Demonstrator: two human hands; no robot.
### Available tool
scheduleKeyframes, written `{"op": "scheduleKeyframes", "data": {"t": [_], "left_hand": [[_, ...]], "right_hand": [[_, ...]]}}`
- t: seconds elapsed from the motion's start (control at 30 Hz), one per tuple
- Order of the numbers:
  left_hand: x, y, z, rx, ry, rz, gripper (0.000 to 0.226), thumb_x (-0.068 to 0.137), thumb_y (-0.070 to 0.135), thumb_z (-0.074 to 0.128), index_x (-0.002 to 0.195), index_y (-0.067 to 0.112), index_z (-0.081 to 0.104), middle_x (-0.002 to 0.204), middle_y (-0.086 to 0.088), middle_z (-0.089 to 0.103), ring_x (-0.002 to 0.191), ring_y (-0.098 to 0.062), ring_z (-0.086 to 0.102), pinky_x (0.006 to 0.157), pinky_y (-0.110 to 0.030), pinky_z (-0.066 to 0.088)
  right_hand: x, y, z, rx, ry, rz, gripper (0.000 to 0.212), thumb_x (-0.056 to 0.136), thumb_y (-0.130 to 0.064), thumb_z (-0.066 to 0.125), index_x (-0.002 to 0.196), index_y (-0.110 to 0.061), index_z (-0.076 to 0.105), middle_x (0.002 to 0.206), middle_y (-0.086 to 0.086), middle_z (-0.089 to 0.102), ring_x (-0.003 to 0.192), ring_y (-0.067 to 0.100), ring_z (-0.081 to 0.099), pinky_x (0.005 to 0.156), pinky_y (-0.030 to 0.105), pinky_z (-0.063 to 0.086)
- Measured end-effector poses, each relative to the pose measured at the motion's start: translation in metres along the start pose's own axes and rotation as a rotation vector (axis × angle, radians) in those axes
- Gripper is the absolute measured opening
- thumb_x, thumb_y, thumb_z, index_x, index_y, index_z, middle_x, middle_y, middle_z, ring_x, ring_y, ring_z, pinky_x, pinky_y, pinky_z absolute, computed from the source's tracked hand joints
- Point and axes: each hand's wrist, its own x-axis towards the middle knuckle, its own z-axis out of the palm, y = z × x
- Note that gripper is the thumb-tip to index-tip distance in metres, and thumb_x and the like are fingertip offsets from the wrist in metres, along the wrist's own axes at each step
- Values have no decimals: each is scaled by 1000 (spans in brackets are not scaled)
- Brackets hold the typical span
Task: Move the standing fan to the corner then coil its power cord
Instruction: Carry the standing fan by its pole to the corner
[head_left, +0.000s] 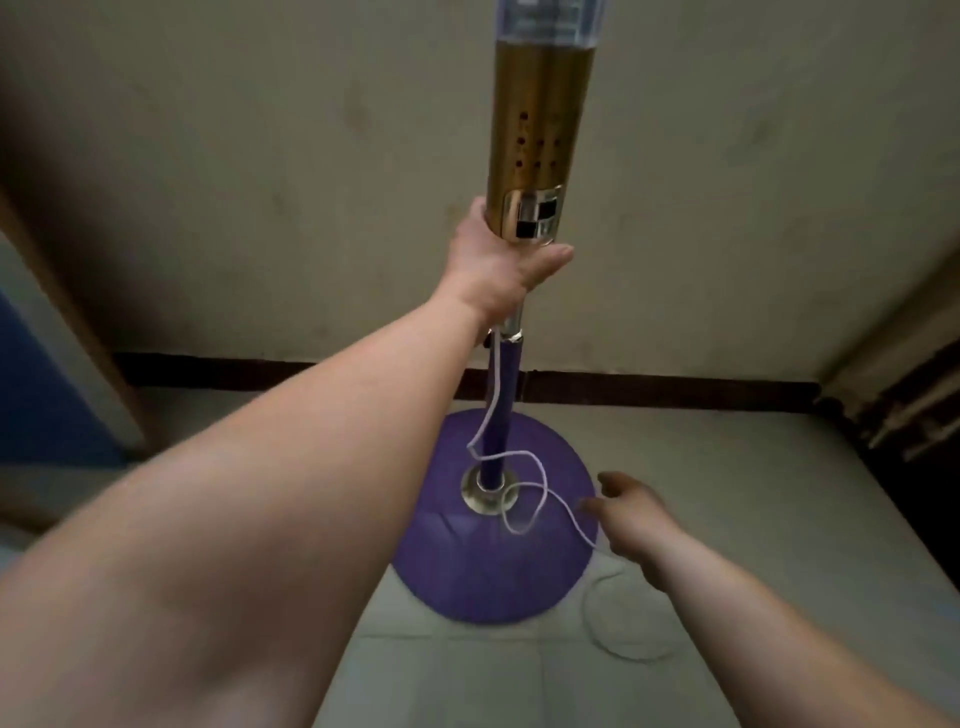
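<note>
Nearest the camera, two bare forearms reach forward over a pale tiled floor (519, 675). The right hand (631, 525) hangs low at the right edge of the fan's base, its fingers loosely extended toward the pole and holding nothing. The white power cord (537, 491) passes just beside those fingers; whether it touches them cannot be told. From there the cord runs two ways: one stretch drops off the base and lies in a loose loop on the floor below the right wrist, the other curls in a small loop over the base, passes the metal collar at the foot of the pole, and climbs up along the pole to the left hand.

The standing fan (537, 135) stands upright on its round purple base (467, 571), which rests flat on the floor close to the wall. A purple pole rises from the collar, turns to a short silver section, then widens into a gold column with small holes and a switch panel.

The left hand (501, 265) is higher and farther out, wrapped tightly round the pole just under the gold column, thumb across the front below the switch panel.

Behind the fan stands a stained cream wall (260, 182) with a dark skirting strip (649, 392), meeting a second wall at the right.
</note>
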Motion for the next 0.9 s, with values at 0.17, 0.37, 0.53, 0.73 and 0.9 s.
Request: {"op": "scheduleKeyframes", "data": {"t": [0.17, 0.37, 0.53, 0.73, 0.9], "left_hand": [[-4, 4, 0, 16, -3, 22, 62, 74, 19, 90, 124, 12, 55, 106, -2, 70, 94, -16, 71, 88, -39, 62], [-10, 3, -1, 8, -9, 45, 58, 77, 13, 87, 124, 8, 53, 109, -6, 68, 96, -20, 70, 83, -36, 62], [-11, -3, -1, 29, -14, 91, 54, 80, 15, 85, 124, 6, 53, 103, -5, 69, 83, -14, 69, 76, -31, 63], [-11, -6, -1, 30, -9, 109, 52, 81, 14, 84, 122, 1, 55, 99, -8, 68, 82, -17, 67, 80, -35, 62], [-12, -5, 0, 38, 3, 108, 52, 80, 16, 85, 122, 4, 55, 106, -9, 69, 91, -20, 71, 82, -35, 61]], "right_hand": [[16, 13, 6, -9, -46, 15, 61, 86, -8, 71, 144, -11, 50, 112, 1, 66, 65, -2, 63, 51, 16, 51], [25, 43, 18, -138, -136, 60, 86, 79, -7, 79, 153, -9, 37, 144, 10, 55, 122, 30, 59, 104, 43, 48], [33, 63, 23, -172, -128, 73, 89, 78, -8, 81, 154, -11, 35, 150, 10, 49, 130, 28, 53, 105, 37, 45], [35, 65, 43, -64, -221, -3, 98, 73, -25, 89, 155, -21, 34, 150, 1, 49, 109, 9, 61, 78, 13, 48], [38, 57, 69, 7, -200, 33, 89, 83, -48, 76, 155, -17, 34, 160, 4, 36, 143, 25, 39, 105, 34, 39]]}}
